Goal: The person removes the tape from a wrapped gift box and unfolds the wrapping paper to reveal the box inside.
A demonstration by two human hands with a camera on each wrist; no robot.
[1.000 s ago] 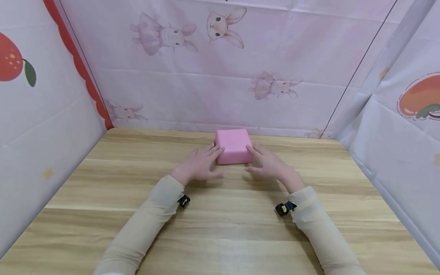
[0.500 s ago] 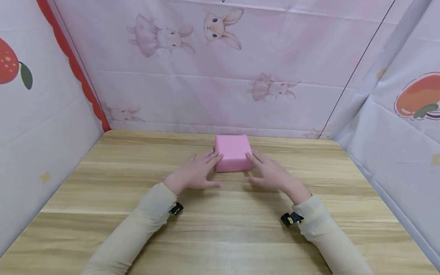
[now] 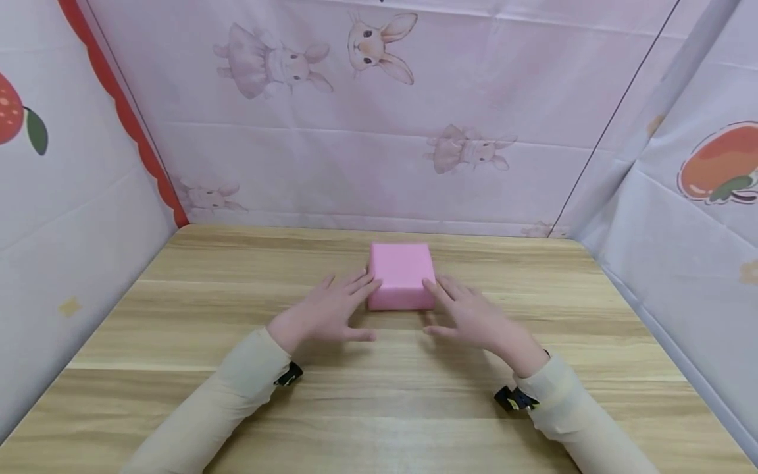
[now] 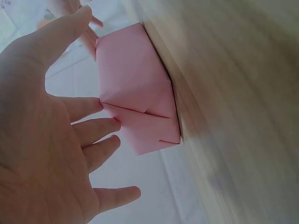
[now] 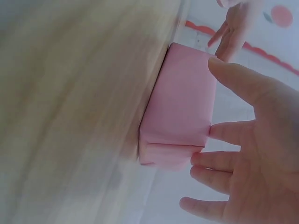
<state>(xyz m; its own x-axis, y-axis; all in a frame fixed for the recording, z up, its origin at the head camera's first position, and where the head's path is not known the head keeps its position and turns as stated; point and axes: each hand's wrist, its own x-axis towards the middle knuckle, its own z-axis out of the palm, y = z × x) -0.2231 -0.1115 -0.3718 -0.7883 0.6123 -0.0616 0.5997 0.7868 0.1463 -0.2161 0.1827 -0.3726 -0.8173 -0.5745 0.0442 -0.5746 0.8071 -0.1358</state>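
Observation:
A pink paper-wrapped box [image 3: 402, 268] sits on the wooden table, in the middle toward the back. My left hand [image 3: 331, 308] touches its left side with spread, fairly straight fingertips, the thumb held apart. On the opposite side, my right hand [image 3: 474, 316] touches the box's right edge in the same way. In the left wrist view, the wrapped box [image 4: 135, 79] shows folded paper flaps at its end, with fingertips at the upper edge. The right wrist view shows the box [image 5: 180, 98] flat on the tabletop, fingers at its corner and thumb not wrapped round it.
The wooden tabletop [image 3: 379, 408] reaches back to a pink cloth wall [image 3: 355, 171] printed with rabbits. White cloth walls with fruit prints stand at the left [image 3: 71, 197] and right [image 3: 681, 237]. Each beige sleeve has a small black wrist camera [image 3: 288, 374] on it.
Both hands and the pink box have moved toward the person, away from the back wall. The fingers stay spread at its two sides.

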